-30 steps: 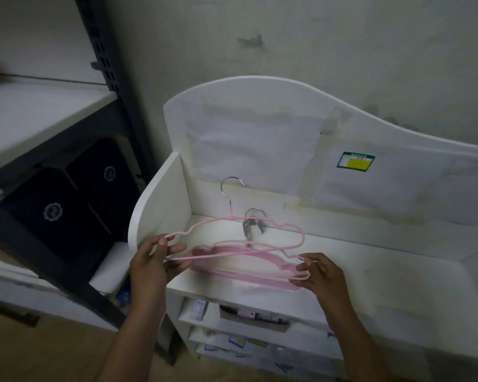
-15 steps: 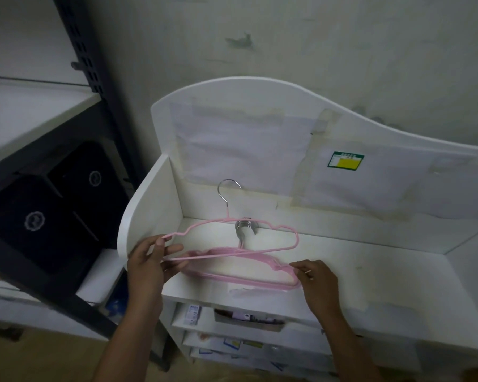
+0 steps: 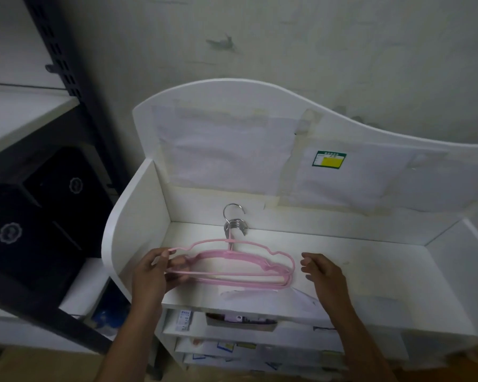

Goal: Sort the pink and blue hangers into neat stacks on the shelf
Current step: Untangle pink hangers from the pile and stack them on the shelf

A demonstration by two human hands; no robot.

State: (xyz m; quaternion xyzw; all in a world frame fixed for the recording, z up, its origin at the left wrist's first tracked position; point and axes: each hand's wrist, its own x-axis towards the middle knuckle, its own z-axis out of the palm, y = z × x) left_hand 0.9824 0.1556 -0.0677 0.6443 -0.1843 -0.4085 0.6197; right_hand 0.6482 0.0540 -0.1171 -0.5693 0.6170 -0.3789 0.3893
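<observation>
Head view: white shelf (image 3: pixel 370 274), top tier.
Pink hangers (image 3: pixel 232 267): stacked near the left front corner, hooks toward the back wall.
Left hand (image 3: pixel 152 274): pinches the top hanger's end, likely aligning it.
Right hand (image 3: pixel 324 274): loose-fingered, empty, just beside the stack.

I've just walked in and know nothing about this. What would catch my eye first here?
Most striking is the stack of thin pink cloud-shaped hangers with silver metal hooks, lying on the top of the white wooden shelf unit. The left hand grips the top hanger's left end, while the right hand hovers open just beside the stack's right end. A small green and yellow sticker stands out on the shelf's curved back panel.
</observation>
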